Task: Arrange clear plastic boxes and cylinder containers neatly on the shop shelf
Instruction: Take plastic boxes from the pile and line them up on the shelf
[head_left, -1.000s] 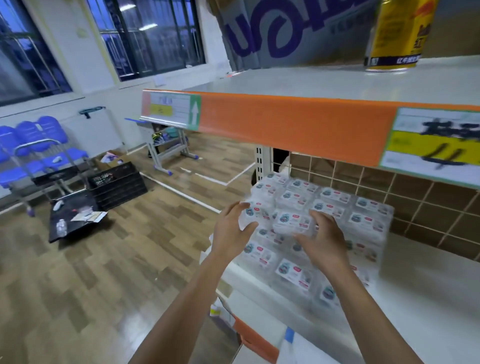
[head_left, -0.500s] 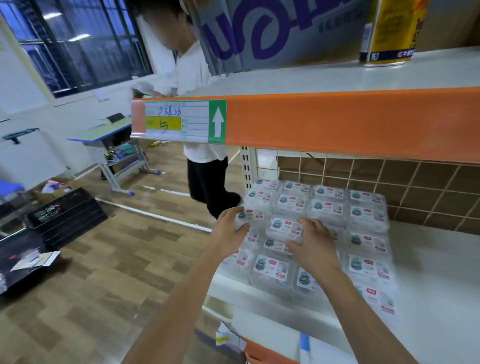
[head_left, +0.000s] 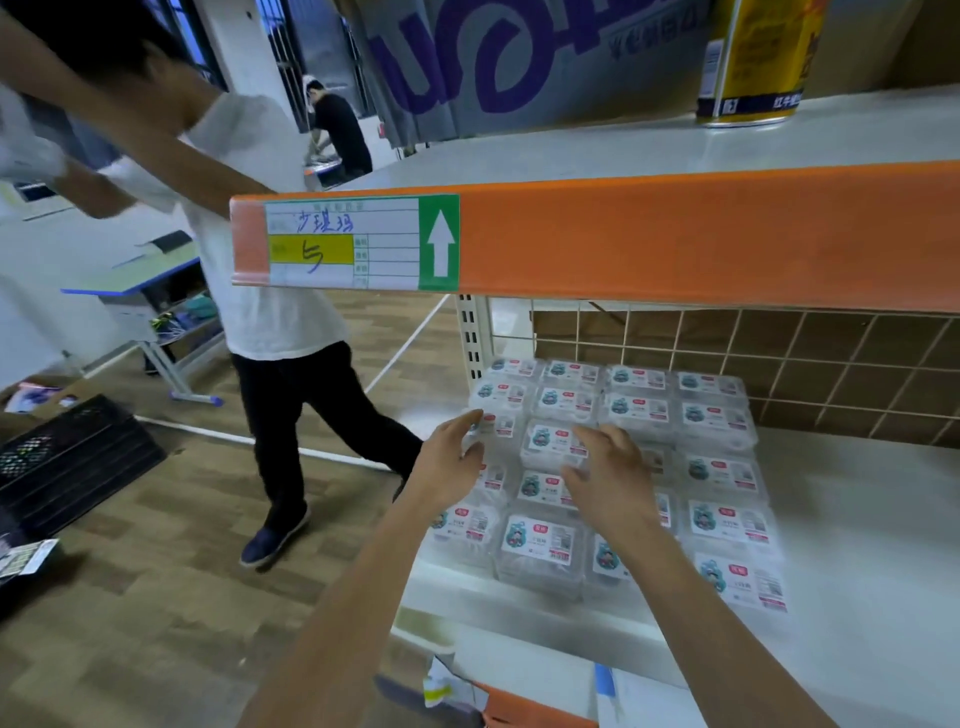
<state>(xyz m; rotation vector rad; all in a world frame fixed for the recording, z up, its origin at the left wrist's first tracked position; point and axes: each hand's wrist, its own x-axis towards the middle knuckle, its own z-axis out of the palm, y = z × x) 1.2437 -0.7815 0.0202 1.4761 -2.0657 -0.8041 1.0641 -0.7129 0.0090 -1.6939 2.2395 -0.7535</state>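
Left hand (head_left: 449, 462) and right hand (head_left: 613, 480), fingers loose and spread, gripping nothing, flanking the top layer of clear plastic boxes (head_left: 722, 473) stacked on the white shelf (head_left: 857, 519). Above, orange shelf edge (head_left: 675, 239). Beyond, wood floor (head_left: 130, 597), black crate (head_left: 67, 457), person (head_left: 260, 291) mid-stride, desk (head_left: 140, 270).

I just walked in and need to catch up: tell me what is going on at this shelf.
A person is tidying a block of labelled clear plastic boxes on the white shelf, stacked in rows at its left end. The left hand has straight fingers against the block's left side. The right hand is spread over the middle boxes, gripping nothing. The rows look fairly even already. Another person in a white shirt strides past on the left.
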